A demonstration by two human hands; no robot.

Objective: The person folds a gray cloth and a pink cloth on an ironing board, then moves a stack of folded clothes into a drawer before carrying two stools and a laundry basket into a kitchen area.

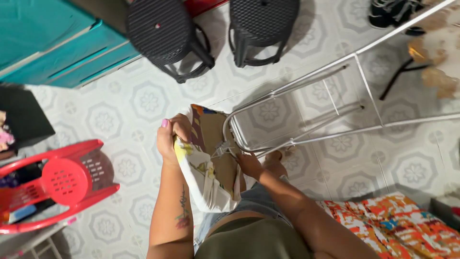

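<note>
Patterned cloth (206,163) hangs at centre frame, long axis running upper left to lower right. Left hand (170,139) is clenched on its upper edge. Right hand (249,165) sits just right of the cloth, touching the curved end of the white metal frame (297,96); whether it grips cannot be told. Farther off: red plastic chair (57,187) lower left, two black stools (167,33) at top.
</note>
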